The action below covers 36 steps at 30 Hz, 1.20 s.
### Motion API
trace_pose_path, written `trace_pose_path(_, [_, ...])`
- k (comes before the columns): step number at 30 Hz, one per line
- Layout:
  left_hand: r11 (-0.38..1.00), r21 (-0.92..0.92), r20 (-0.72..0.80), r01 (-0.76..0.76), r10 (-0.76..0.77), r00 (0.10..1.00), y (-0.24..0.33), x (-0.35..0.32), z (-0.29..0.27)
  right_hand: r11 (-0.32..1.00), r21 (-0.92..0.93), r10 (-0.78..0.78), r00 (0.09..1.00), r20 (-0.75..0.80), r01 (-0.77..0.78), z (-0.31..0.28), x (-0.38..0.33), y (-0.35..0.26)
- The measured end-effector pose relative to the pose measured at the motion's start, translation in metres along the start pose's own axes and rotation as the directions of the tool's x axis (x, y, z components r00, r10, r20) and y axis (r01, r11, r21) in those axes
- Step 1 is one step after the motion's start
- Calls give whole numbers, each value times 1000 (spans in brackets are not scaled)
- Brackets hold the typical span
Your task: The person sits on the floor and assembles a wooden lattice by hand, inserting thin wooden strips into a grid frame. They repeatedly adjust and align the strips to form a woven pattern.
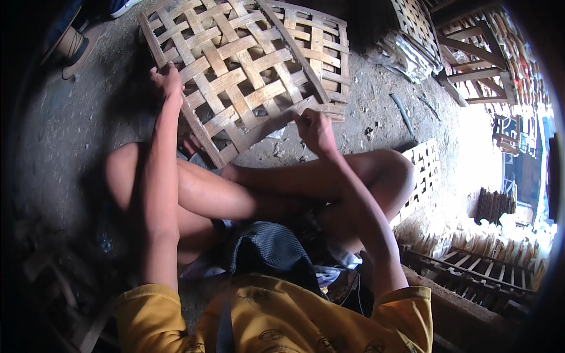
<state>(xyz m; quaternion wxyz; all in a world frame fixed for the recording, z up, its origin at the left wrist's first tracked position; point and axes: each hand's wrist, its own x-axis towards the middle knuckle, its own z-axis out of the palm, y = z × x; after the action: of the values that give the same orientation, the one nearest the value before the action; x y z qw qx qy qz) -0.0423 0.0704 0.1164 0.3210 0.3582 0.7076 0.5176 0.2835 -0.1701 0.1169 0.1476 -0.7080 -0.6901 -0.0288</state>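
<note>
The floor is the largest thing and it spreads below and around both hands. The panel, a woven lattice with a wooden border, is tilted between the left hand and the right hand, and reaches farther ahead of them; whether its near corner touches the floor, I cannot tell. To handle its near edge well, I think, the left side should be held firm, so that the lattice does not twist, while the right side gets only small and even force, because thin wood may split. A second panel is partly covered by the first, ahead of the right hand, and a stack stands farther ahead, to its right. The left hand, on an almost straight arm, grasps the border with its thumb upward. The right hand comes with its forearm slanting inward, and its bent fingers seem to pinch the near slat at its end. Last, a thin stick lies rightward of this hand, well apart.
</note>
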Motion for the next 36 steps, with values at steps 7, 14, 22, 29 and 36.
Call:
trace_pose_path(7, [998,-8,30,65,-65,997,6,-7,-11,890,349,352,929,-112,-295,-27,8,0])
trace_pose_path(14, [998,49,9,49,-50,999,3,0,-12,871,294,395,917,58,-394,-44,15,-10])
trace_pose_path(22, [996,8,31,87,-87,996,5,0,-9,761,521,347,921,178,-387,-47,28,7])
trace_pose_path(29, [998,-28,33,49,-48,998,4,0,-6,829,519,23,940,339,-208,-42,8,22])
trace_pose_path(36, [997,45,67,64,-67,996,12,-5,-18,796,542,205,962,178,-270,-47,15,13])
